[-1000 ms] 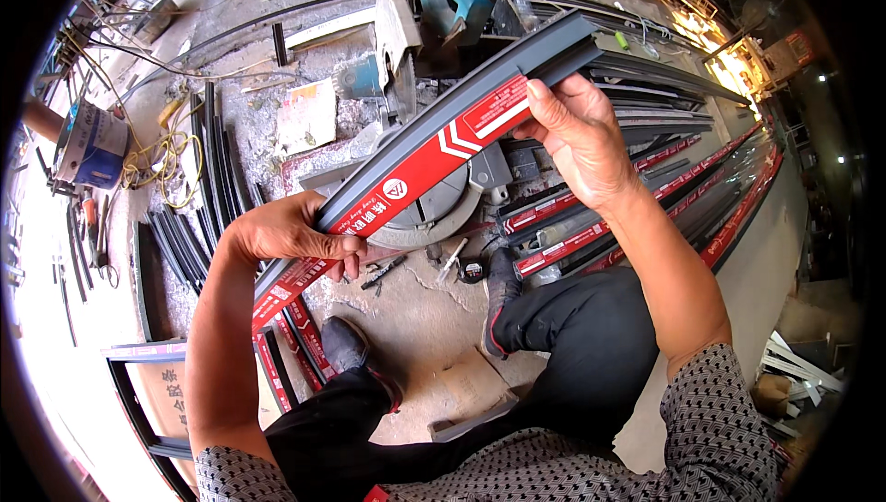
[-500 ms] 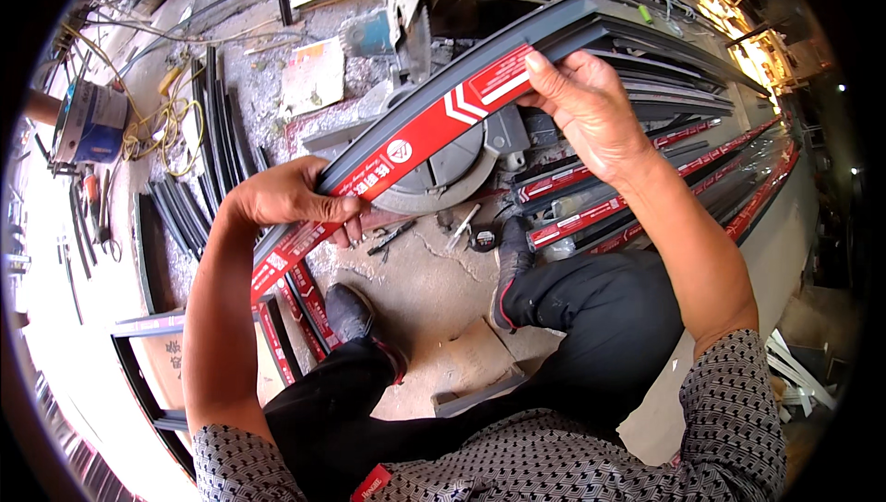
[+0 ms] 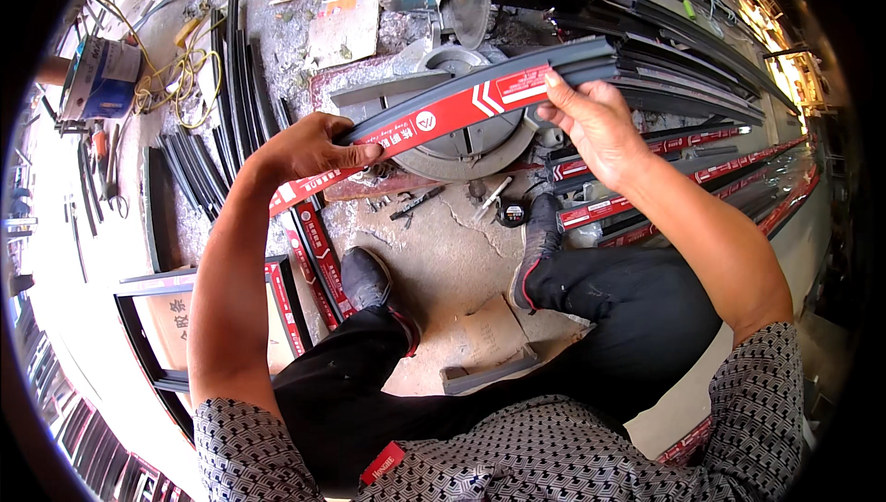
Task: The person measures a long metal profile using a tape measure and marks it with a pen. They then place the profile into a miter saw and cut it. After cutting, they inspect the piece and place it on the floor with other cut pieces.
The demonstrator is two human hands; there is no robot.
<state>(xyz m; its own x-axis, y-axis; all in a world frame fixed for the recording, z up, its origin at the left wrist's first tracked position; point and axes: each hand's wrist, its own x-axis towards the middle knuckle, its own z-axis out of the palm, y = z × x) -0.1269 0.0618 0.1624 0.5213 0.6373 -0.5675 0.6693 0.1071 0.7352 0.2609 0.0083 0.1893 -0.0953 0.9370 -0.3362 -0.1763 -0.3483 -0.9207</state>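
I hold a long dark grey metal profile [image 3: 461, 107] wrapped in red film with white markings, level across my front. My left hand [image 3: 309, 144] grips it near its left end. My right hand [image 3: 591, 119] grips it further right, fingers over the top edge. Under the profile stands a mitre saw with a round grey table [image 3: 466, 147] and a raised blade [image 3: 471, 4]. My two feet in black shoes [image 3: 365, 276] rest on the dusty concrete floor below it.
Stacks of dark and red-filmed profiles [image 3: 701, 179] lie at the right. More dark strips [image 3: 235, 77] lie at the left, beside yellow cable [image 3: 189, 73] and a bucket [image 3: 97, 77]. A dark frame [image 3: 152, 317] lies at lower left. Small tools [image 3: 415, 202] litter the floor.
The profile has swung flatter and lower in view, its right end dropping. Both hands keep their grip, and the view has tilted down toward the saw.
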